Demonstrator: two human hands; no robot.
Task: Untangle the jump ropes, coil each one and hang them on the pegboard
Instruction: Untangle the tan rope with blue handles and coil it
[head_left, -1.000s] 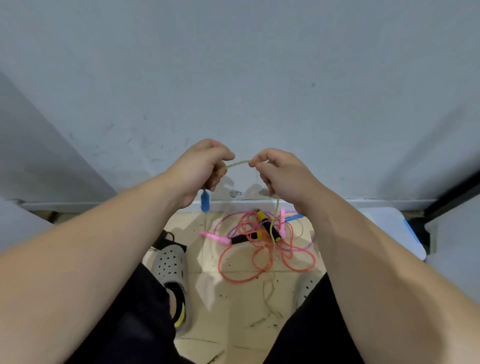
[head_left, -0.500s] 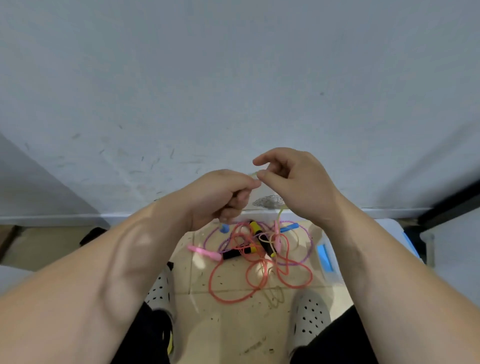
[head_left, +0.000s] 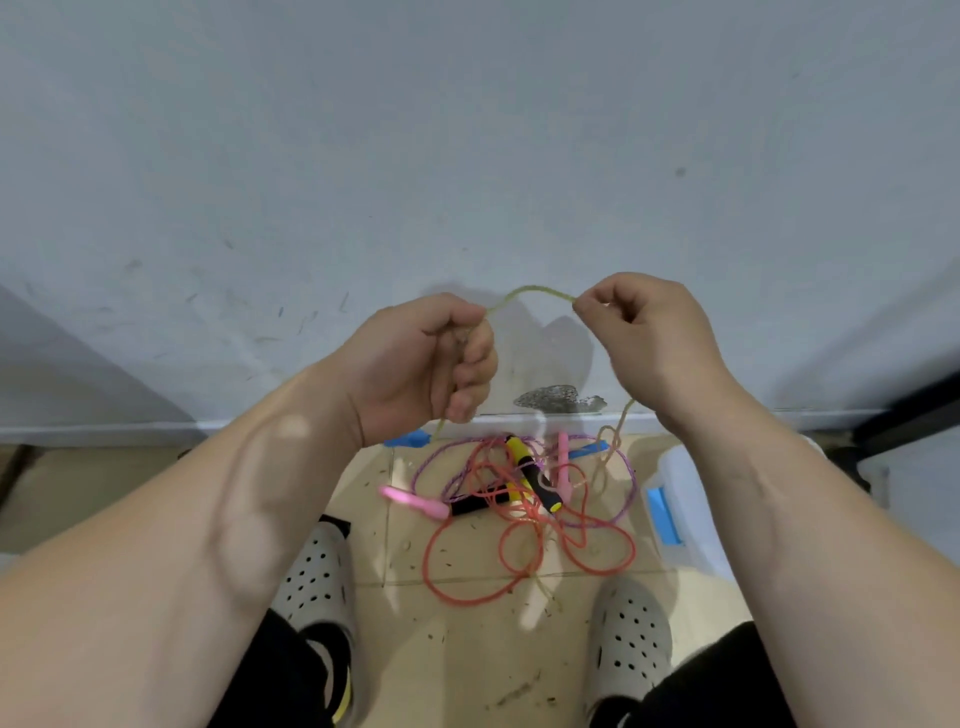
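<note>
The left hand (head_left: 426, 364) and right hand (head_left: 649, 343) pinch the yellow-green rope (head_left: 535, 291), fingers (head_left: 475, 358) curled on it. Draw slack up slowly, so the tangle (head_left: 519, 499) on the floor (head_left: 467, 649) loosens rather than tightens.

Looks like a plain back room or storage corner, likely in a home. Shows a scuffed pale wall (head_left: 467, 156) with a chipped patch (head_left: 556, 399) above a white skirting board (head_left: 104, 431), beige floor tiles (head_left: 467, 649) flecked with dirt, a white plastic bin (head_left: 691, 499) with a blue handle, and holed clogs (head_left: 631, 639) on the feet.
</note>
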